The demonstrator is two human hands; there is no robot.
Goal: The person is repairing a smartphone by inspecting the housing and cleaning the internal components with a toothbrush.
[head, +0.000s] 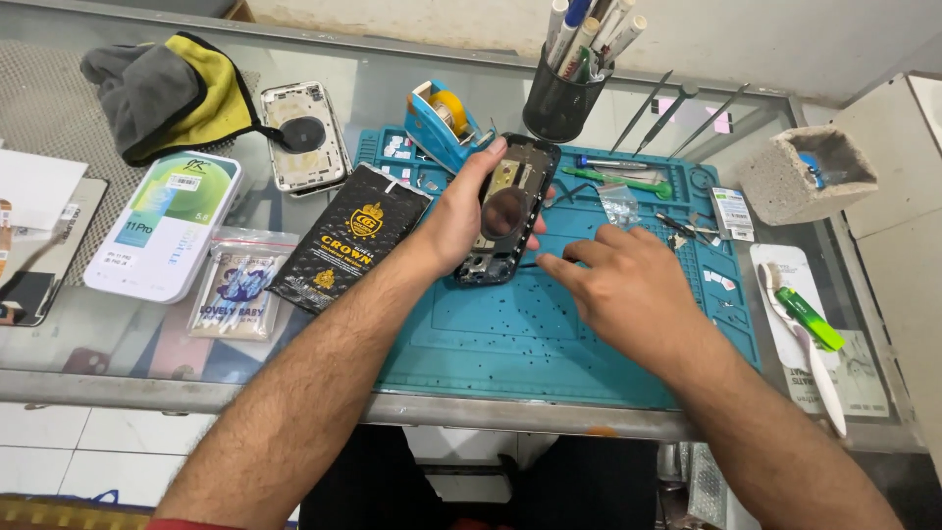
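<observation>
The left grip holds a phone housing tilted above a work mat on the tabletop. Just right of it the right grip rests on the mat. Behind the grips stand a tape dispenser and a pen cup. Left of the left grip lie a flat packet, a phone box and another housing; a cloth lies behind those.
</observation>
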